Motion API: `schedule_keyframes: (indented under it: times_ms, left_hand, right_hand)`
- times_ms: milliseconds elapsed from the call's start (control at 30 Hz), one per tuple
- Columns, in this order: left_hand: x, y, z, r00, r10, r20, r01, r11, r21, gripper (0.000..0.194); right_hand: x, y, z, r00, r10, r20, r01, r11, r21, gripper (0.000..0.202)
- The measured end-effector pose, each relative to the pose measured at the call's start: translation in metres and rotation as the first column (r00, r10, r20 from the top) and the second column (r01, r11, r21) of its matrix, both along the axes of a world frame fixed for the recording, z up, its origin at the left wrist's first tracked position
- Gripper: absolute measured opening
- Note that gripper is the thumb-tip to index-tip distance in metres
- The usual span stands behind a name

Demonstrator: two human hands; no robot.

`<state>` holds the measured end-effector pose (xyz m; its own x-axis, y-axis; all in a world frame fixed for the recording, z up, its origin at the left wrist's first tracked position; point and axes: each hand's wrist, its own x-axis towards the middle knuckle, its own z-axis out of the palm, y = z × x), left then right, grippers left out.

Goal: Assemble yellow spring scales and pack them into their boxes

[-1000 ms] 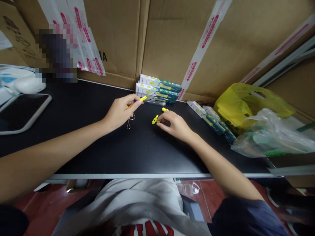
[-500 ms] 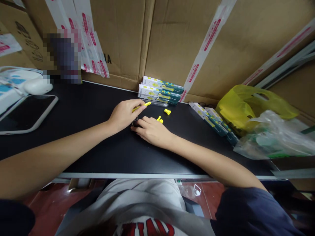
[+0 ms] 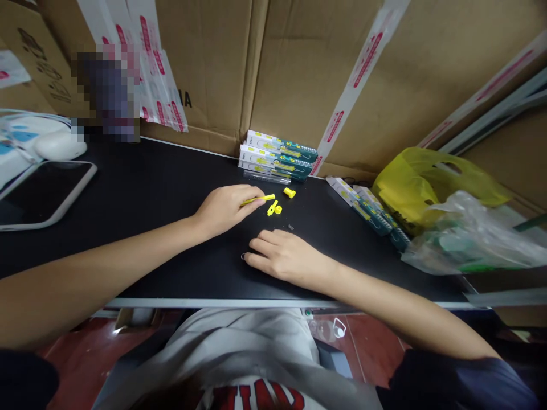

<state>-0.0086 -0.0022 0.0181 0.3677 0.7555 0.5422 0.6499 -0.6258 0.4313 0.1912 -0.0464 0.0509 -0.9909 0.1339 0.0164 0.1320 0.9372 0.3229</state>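
My left hand (image 3: 228, 209) is closed on a slim yellow plastic strip (image 3: 265, 199), whose end sticks out past the fingertips to the right. Closer to the table's front edge, my right hand (image 3: 284, 255) rests low with curled fingers. A small curved bit of metal wire (image 3: 243, 256) shows at its fingertips; the rest is hidden. Between and beyond the hands lie a small yellow slotted piece (image 3: 272, 209), a round yellow cap (image 3: 278, 210) and a larger yellow plug-like piece (image 3: 289, 193). A little coil spring (image 3: 290, 227) lies just beyond my right hand's knuckles.
Behind the pieces, a clear plastic tube (image 3: 267, 177) lies before stacked printed boxes (image 3: 277, 162). More boxes (image 3: 359, 205) lie right, near a yellow plastic bag (image 3: 410, 193) and a clear bag (image 3: 465, 239). A phone (image 3: 43, 193) lies left. Cardboard (image 3: 205, 68) stands behind the black table (image 3: 171, 273).
My right hand has drawn back toward me and to the right, away from my left hand, uncovering the spring. My left hand has moved slightly right and nearer with the yellow strip.
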Motion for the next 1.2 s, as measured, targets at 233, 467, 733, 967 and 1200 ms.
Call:
schedule_keyframes:
  times_ms: [233,467,733,967,1200]
  left_hand:
    - [-0.001,0.003,-0.001,0.997,-0.062,0.041,0.064,0.997,-0.048,0.032]
    - [0.0,0.004,-0.003,0.994,-0.091,0.066,0.1,0.985,-0.143,0.03]
    - [0.003,0.001,-0.004,0.991,-0.109,0.071,0.121,0.972,-0.199,0.029]
    - [0.004,-0.003,-0.001,0.979,-0.185,0.086,0.198,0.963,-0.181,0.026]
    - [0.006,-0.005,0.0,0.972,-0.236,-0.018,0.231,0.961,-0.15,0.026]
  right_hand:
    - [-0.013,0.017,0.015,0.963,-0.208,0.169,0.248,0.931,-0.267,0.011]
    - [0.0,0.031,0.015,0.929,-0.314,0.198,0.371,0.756,-0.539,0.006]
    - [0.01,0.033,0.006,0.9,-0.434,0.044,0.36,0.683,-0.635,0.008]
    - [0.013,0.038,-0.003,0.834,-0.515,-0.198,0.234,0.656,-0.718,0.01]
    - [0.014,0.043,-0.011,0.754,-0.576,-0.317,0.124,0.598,-0.792,0.002]
